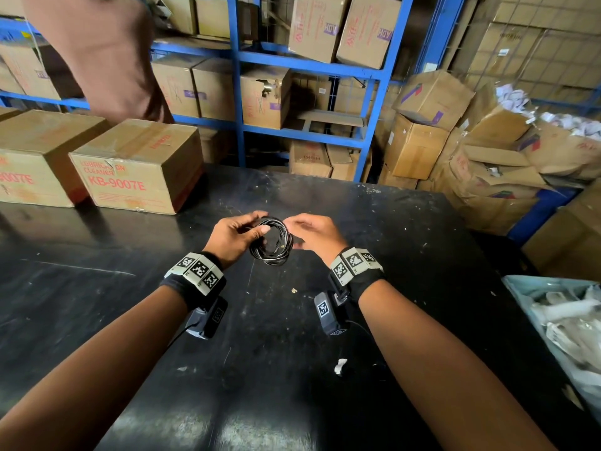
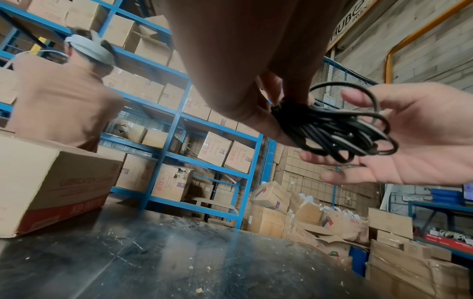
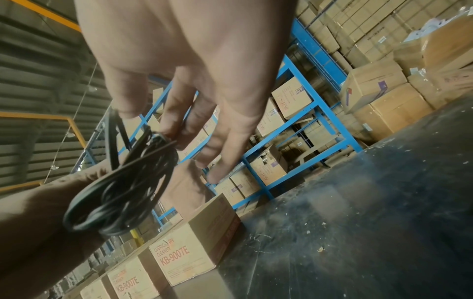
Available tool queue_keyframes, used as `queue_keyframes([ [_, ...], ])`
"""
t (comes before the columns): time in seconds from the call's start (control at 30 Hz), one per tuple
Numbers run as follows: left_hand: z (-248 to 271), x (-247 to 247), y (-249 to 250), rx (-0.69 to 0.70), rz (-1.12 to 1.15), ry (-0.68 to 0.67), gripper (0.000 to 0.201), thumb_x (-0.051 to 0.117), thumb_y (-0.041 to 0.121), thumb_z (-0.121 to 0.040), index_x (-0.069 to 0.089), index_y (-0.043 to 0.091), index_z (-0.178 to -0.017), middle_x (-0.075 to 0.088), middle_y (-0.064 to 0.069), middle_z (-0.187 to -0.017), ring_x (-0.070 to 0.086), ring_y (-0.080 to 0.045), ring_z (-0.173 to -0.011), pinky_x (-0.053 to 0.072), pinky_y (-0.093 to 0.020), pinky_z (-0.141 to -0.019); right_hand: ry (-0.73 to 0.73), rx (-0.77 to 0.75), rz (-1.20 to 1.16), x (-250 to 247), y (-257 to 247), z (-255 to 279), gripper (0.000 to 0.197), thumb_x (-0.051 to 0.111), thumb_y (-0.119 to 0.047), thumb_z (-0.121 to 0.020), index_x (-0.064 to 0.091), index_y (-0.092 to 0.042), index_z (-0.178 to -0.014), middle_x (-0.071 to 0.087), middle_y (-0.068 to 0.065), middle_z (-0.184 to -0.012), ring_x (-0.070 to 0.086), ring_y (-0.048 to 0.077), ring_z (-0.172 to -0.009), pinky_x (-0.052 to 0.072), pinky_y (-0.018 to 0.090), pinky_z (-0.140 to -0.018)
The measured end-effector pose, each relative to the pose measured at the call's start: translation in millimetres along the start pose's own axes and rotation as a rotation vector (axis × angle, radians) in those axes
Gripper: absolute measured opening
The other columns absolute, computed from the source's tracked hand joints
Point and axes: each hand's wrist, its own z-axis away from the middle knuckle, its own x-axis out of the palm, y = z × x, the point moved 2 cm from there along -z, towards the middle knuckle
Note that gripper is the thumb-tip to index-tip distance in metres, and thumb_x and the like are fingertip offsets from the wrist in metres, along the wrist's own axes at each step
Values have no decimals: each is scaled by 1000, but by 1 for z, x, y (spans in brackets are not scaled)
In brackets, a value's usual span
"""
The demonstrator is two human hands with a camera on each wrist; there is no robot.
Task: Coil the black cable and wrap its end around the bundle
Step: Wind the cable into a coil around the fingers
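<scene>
- The black cable (image 1: 271, 241) is wound into a small round bundle of several loops and held in the air above the black table (image 1: 390, 255), between the two hands.
- The left hand (image 1: 234, 236) grasps the bundle at its left side: thumb on top, fingers curled beneath, loops pinched together at that spot.
- Seen in the left wrist view, the loops (image 2: 340, 129) fan out from this pinch toward the other palm.
- The right hand (image 1: 313, 234) is at the right side of the bundle, fingers spread and only loosely bent. In the left wrist view, its palm (image 2: 419, 145) lies open behind the loops; the top loop passes across its forefinger.
- In the right wrist view, a fingertip (image 3: 169, 133) meets the cable at the top of the coil; I cannot tell whether it pinches a strand.
- Beyond the grip, to the left: a cardboard box (image 1: 140, 167) marked KB-9007E on the table.
- Behind it, a second person (image 2: 64, 101) in a brown top, back turned.
- Blue shelving (image 1: 239, 92) with cartons at the back.
</scene>
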Motion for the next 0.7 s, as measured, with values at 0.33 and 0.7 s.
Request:
queue_keyframes([
  [0.33, 6, 11, 8, -60, 248, 49, 28, 60, -4, -82, 61, -1, -110, 65, 3, -55, 60, -10, -49, 53, -22, -54, 44, 30, -114, 9, 0, 4, 5, 61, -18, -89, 63, -14, -87, 61, 5, -86, 60, 23, -83, 55, 49, -78],
  [0.7, 11, 19, 12, -101, 372, 20, 26, 59, -1, -82, 64, 8, -107, 71, 0, -72, 62, -14, -55, 56, -26, -59, 70, 36, -402, 8, -7, 6, 12, 57, -3, -90, 56, -3, -77, 54, 12, -66, 56, 21, -51, 54, 30, -51],
])
